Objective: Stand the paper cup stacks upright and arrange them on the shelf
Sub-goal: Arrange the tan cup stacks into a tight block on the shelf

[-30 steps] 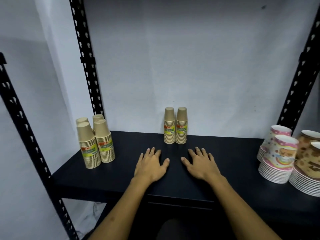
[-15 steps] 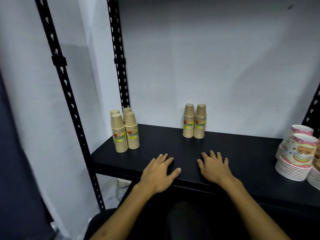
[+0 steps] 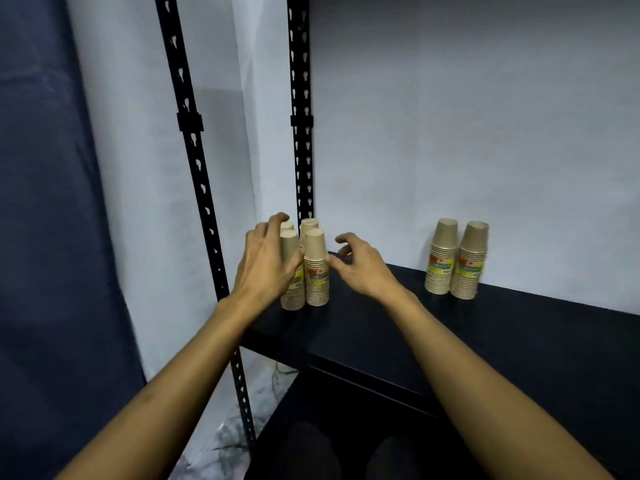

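Black shelf (image 3: 381, 341) against a pale wall carries kraft-brown paper cup stacks, upside down with yellow-green labels. Nearest, the left hand (image 3: 265, 268) curls round the front-left stack (image 3: 291, 271) in the left corner cluster (image 3: 313, 268), apparently gripping it, though blur hides the contact. The right hand (image 3: 363, 268) hovers just beside, fingers loosely spread, holding nothing. Farther right, a pair of stacks (image 3: 455, 261) stands upright by the wall.

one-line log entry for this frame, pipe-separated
left hand around left cup cluster, contact unclear | right hand open beside it | cup pair upright by wall | shelf
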The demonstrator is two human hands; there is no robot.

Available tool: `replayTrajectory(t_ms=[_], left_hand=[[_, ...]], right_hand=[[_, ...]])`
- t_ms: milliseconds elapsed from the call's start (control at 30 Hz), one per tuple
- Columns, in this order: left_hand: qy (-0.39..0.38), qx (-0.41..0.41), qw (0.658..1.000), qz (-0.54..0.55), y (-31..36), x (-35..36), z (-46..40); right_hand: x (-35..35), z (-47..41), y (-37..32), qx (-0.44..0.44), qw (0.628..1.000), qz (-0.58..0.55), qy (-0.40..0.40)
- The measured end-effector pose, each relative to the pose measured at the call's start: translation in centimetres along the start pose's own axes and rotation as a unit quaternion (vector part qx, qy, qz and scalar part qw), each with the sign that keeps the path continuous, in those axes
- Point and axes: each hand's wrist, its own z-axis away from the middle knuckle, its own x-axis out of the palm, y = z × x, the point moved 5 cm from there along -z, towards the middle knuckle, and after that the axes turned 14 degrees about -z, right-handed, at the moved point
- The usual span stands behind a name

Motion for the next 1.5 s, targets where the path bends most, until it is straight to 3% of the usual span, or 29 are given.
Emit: replayTrajectory(t_ms=[167, 400, 800, 1033, 1233, 1500], left_hand=[[-0.047, -0.08, 0.995, 0.043, -2.0, 1.5, -3.7], [-0.055, -0.096, 0.99, 0.086, -2.8, 2.7, -3.4], [-0.083, -0.045, 0.979, 0.179, 1.3, 3.7, -1.2], [-0.148, 0.014, 0.949, 0.277, 8.5, 6.6, -0.4], [-0.161, 0.056, 0.932, 0.321, 14.6, 8.5, 0.4], [-0.154, 0.045, 0.899, 0.406, 17.2, 9.6, 1.9]], right_hand=[[2.1, -3.8, -2.0, -0.019, 0.998, -0.041, 0.036], [3.0, -3.5, -0.9, -0.062, 0.997, -0.028, 0.045], [-2.6, 1.1, 1.5, -0.068, 0.995, -0.011, 0.072], [-9.4, 6.6, 4.0, -0.067, 0.987, 0.018, 0.146], [-14.7, 10.6, 5.6, -0.046, 0.978, 0.02, 0.204], [-16.3, 12.2, 6.9, -0.045, 0.972, -0.019, 0.232]])
